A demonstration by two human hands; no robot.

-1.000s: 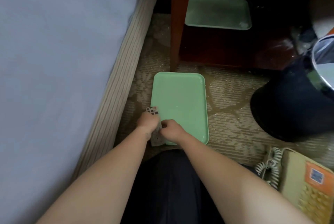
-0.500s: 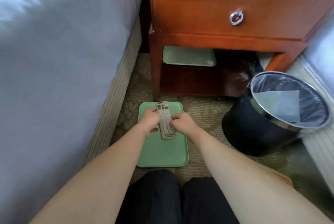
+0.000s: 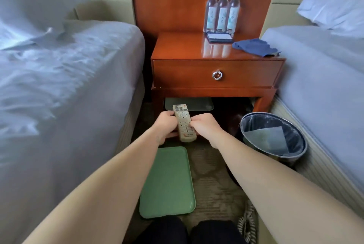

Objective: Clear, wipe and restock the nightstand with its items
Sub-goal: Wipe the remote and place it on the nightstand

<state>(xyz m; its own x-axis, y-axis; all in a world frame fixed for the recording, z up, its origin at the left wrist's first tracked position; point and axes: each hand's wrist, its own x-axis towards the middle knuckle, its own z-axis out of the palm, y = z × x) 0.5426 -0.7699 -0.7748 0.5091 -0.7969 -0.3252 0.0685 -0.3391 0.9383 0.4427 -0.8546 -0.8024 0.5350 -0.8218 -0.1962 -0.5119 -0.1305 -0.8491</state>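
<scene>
Both hands, the left hand (image 3: 165, 123) and right hand (image 3: 204, 126), grip a remote control (image 3: 184, 123) with curled fingers at mid-frame, held above the floor before the nightstand (image 3: 216, 72), over a green tray (image 3: 167, 182).

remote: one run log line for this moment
remote: held, off floor tray | left hand: grips | right hand: pinches | nightstand top: three bottles, notepad, blue cloth

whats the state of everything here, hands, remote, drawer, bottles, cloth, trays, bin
remote, held up by both hands, buttons up
left hand, grips the remote
right hand, pinches the remote's edge
drawer, closed
water bottles, upright, capped, at the back of the nightstand
blue cloth, crumpled on the nightstand
floor tray, lying flat, bare
shelf tray, flat under the drawer
bin, upright, lined
</scene>
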